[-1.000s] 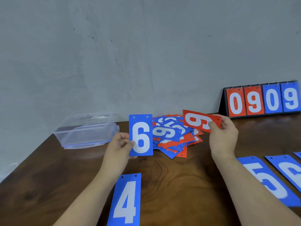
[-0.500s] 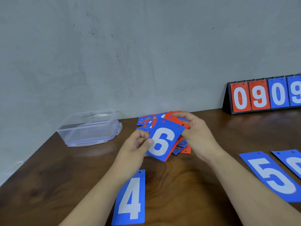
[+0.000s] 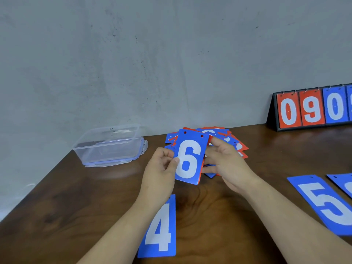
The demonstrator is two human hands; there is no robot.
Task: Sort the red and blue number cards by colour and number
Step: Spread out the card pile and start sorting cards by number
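Table first: dark and glossy, so a card dropped flat could skate toward the near edge. The scoreboard stand far right reads 0 9 0, cut off by the frame. I'd not let it be mistaken for a sort slot. The clear plastic box sits far left, well apart, low risk.

The mixed pile of red and blue cards lies just behind the hands. A sleeve or wrist dragging back could fan it out further.

Blue 5 card lies near right with another blue card beside it, number cut off. Blue 4 card lies near centre, under the left forearm, so an arm pull could skew it.

Blue 6 card is held upright above the table between both hands. The left grip pinches its left edge, thumb on the face. A red card shows only as a thin edge behind it. The right grip is curled at that right side, on the red one as far as I can tell.

Main risk as I judge it: two colours stacked face to back, so they get laid down together in the blue row, or one slips out during the handover
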